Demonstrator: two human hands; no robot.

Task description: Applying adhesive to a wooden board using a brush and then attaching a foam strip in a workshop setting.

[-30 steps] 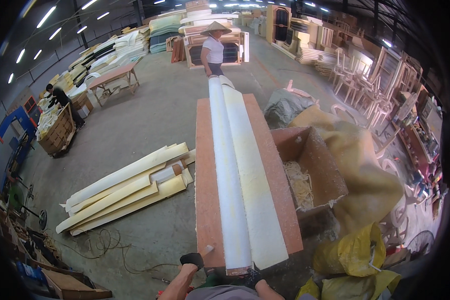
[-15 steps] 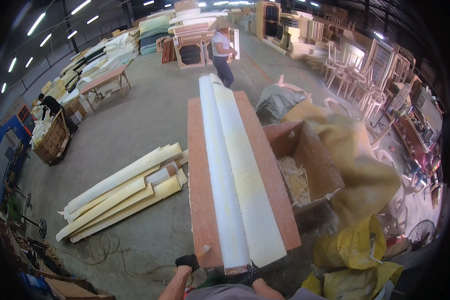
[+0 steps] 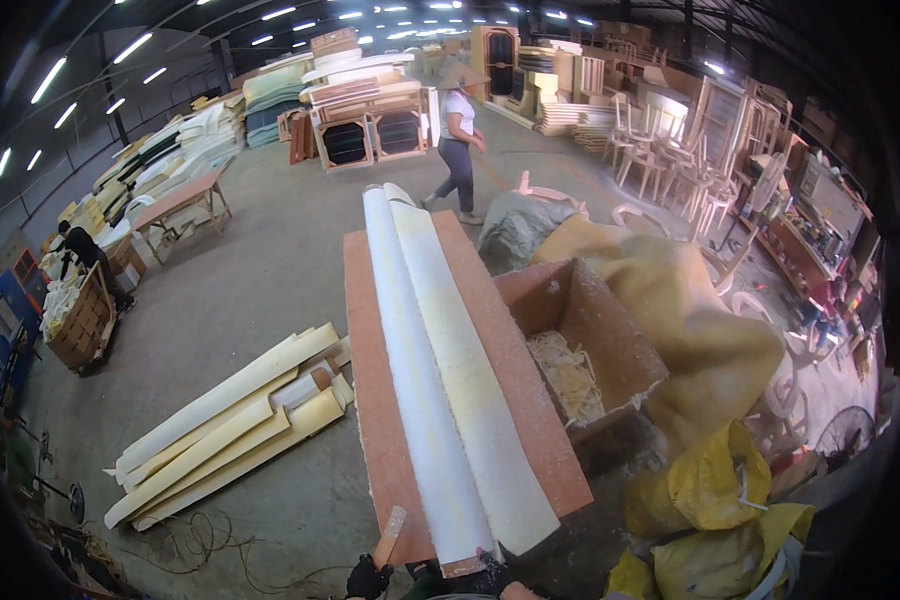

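Observation:
A long white foam strip [image 3: 425,370] and a cream foam strip [image 3: 475,365] lie side by side, lengthwise on a reddish-brown board [image 3: 535,430]. My left hand [image 3: 368,578], in a dark glove, is closed at the board's near left corner. From it rises a flat tool [image 3: 391,532] with a brownish handle and a paler end; its exact kind is unclear. At the near end of the white strip, my right hand [image 3: 496,576], also dark-gloved, has its fingers closed on the edge. Part of both hands is cut off by the lower rim.
An open box [image 3: 610,350] holding pale scraps stands right of the board, beside tan sheeting [image 3: 670,320] and yellow sacks [image 3: 705,485]. Cream foam pieces [image 3: 235,420] lie on the floor at left. One person [image 3: 457,140] walks beyond the board; another [image 3: 90,255] bends over a cart.
My view has shifted, and the board sits lower and further left. The flat tool now stands up at my left hand. The person beyond the board has moved right.

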